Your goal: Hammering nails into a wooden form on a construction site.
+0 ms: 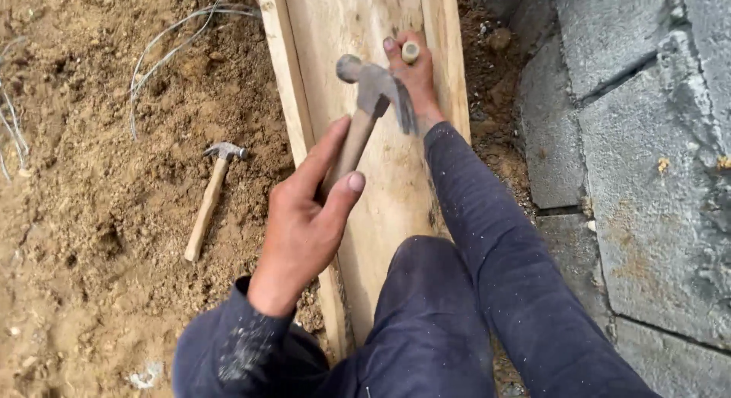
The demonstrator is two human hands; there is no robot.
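My left hand [304, 219] grips the wooden handle of a claw hammer [371, 90], whose steel head is raised above a long pale wooden board [358, 17]. The hand's forefinger and thumb stretch along the handle. Farther up the board, my right hand [415, 74] is closed around a small pale cylindrical piece [410, 52] and rests on the wood beside the board's raised right edge strip. The hammer head hangs just left of that hand. Both arms wear dark blue sleeves.
A second claw hammer [209, 200] with a wooden handle lies on loose brown soil [91, 215] to the left. Thin wires [171, 36] curl over the dirt at top left. Grey concrete blocks [640, 154] line the right side. My knee [430, 314] in dark trousers rests on the board.
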